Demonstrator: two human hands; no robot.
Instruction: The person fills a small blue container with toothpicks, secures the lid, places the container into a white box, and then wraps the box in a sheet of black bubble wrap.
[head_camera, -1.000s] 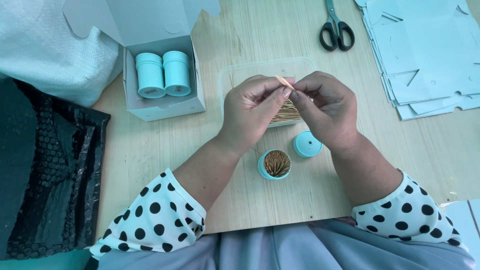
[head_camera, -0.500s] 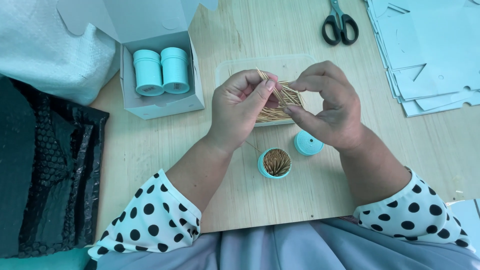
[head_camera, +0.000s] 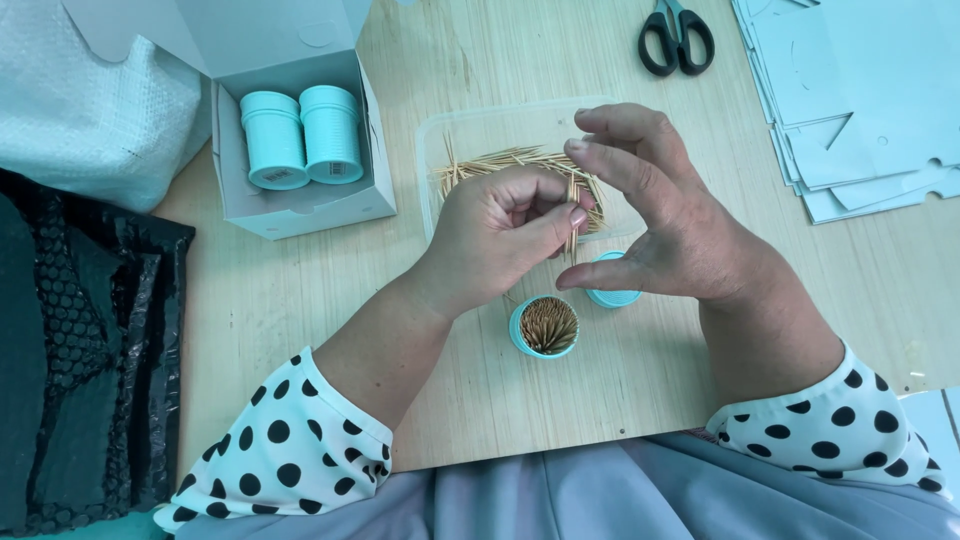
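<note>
Pale wood worktop (head_camera: 300, 300) fills the view from above, with a person seated at its near edge, both forearms in white sleeves with black dots reaching forward. At the centre, the left hand (head_camera: 500, 235) is curled nearly closed, its thumb and fingertips pinching a small bunch of toothpicks (head_camera: 572, 215) held upright. The right hand (head_camera: 665, 225) is beside it, half open in a C shape, forefinger and thumb spread apart and nothing gripped between them; its forefinger tip sits at the top of the bunch. Just below the hands, close to the person, an open teal jar (head_camera: 546, 327) stands on the worktop, packed full of toothpicks standing on end. Its teal lid (head_camera: 612, 292) lies just to the right, partly hidden under the right thumb. Behind the hands, a clear plastic tray (head_camera: 470, 130) holds a loose heap of toothpicks (head_camera: 500, 160). Further left, an open white box (head_camera: 300, 205) contains two closed teal jars (head_camera: 300, 135) side by side. Black-handled scissors (head_camera: 677, 38) lie at the far edge, and a stack of flat pale blue cardboard cut-outs (head_camera: 860, 100) sits at the far right. Along the left edge are a white bubble-wrap bundle (head_camera: 90, 100) and black bubble wrap (head_camera: 80, 350).
</note>
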